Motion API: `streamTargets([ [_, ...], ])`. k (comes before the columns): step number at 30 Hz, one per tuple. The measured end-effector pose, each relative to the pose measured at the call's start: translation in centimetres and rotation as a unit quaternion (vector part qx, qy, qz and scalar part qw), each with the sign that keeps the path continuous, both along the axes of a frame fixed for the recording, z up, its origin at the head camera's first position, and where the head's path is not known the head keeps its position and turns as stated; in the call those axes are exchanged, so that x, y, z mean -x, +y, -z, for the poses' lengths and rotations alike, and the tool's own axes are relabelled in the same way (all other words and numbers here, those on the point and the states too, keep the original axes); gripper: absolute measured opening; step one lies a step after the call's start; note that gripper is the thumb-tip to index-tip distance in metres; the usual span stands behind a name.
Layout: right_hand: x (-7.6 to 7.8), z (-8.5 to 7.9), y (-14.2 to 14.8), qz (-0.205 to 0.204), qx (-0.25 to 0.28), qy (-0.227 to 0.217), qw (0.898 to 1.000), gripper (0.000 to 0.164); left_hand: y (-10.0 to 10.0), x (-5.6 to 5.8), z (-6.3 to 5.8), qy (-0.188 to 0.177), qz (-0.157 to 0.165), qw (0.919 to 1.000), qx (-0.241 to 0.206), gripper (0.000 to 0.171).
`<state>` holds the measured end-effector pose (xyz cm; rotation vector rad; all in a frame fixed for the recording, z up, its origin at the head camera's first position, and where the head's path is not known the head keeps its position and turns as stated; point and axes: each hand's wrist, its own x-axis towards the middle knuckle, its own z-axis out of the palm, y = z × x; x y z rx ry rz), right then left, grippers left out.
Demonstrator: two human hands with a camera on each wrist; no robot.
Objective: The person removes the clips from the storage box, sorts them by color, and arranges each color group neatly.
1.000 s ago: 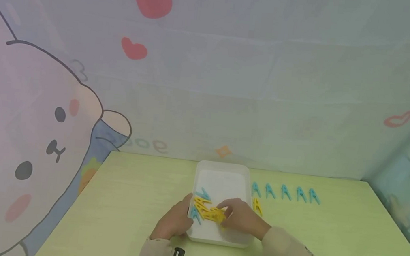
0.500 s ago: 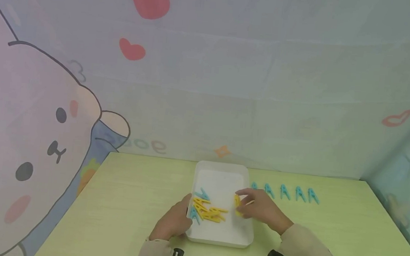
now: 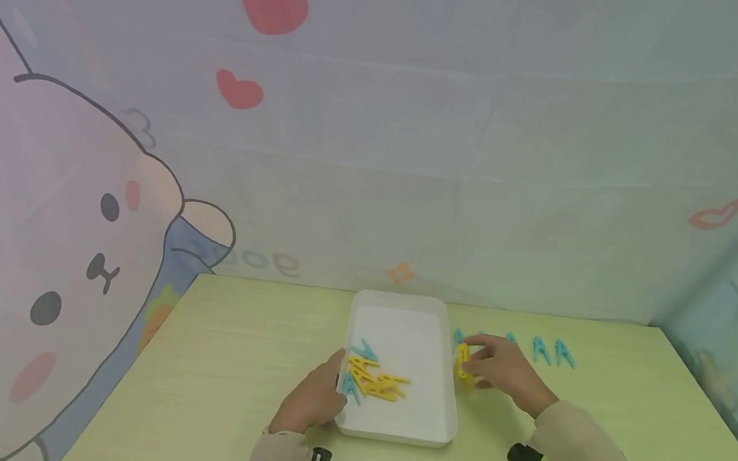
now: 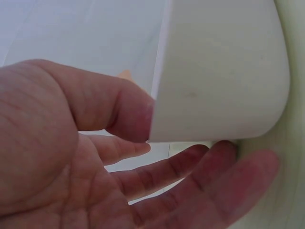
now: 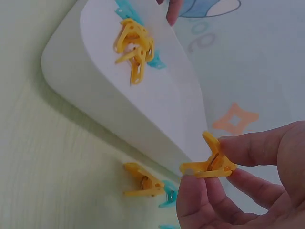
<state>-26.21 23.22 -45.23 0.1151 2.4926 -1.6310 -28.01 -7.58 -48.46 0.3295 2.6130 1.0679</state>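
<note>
I have a yellow clip (image 5: 225,166) pinched in the right hand (image 3: 503,367), thumb on one arm and fingers on the other, so that grip is narrow and taken. From the head camera it sits just outside the tray wall; the right wrist view suggests it is off the table (image 3: 254,338). In that wrist view a second yellow clip (image 5: 151,187) lies between eight and nine o'clock of it; I'd come down clear of that one and ease the pinch slowly, since a sprung clip could twist away. In the head view, the row of blue clips (image 3: 541,350) spans twelve to nearly three o'clock, some partly behind my fingers, so I'd guard the knuckles there. At nine o'clock is the white tray (image 3: 400,325), with loose yellow clips (image 5: 138,64) inside; the left hand (image 3: 313,395) grips its wall between eight and nine, which should steady it.
</note>
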Motion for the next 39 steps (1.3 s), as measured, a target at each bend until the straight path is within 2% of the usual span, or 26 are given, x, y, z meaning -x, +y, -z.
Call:
streamTargets([
  [7,0.3,1.1,1.7,0.026,-0.06,0.005,0.998,0.049,0.0,0.1,0.1,-0.006,0.001,0.9999,-0.015,0.075],
  [15,1.0,2.6,2.3,0.048,-0.145,0.007,0.988,0.052,0.0,0.0,0.1,-0.013,-0.005,0.9996,-0.023,0.075],
  [25,1.4,4.0,2.6,0.047,-0.254,0.002,0.966,0.047,0.1,-0.1,0.2,-0.019,-0.011,0.9991,-0.035,0.072],
  [29,1.3,4.2,2.5,0.047,-0.268,-0.003,0.962,0.046,0.2,-0.2,0.1,-0.016,-0.009,0.999,-0.041,0.071],
  [39,1.2,4.2,2.2,0.04,-0.263,-0.01,0.964,0.045,0.1,-0.4,-0.2,-0.002,0.0,0.9993,-0.039,0.07],
])
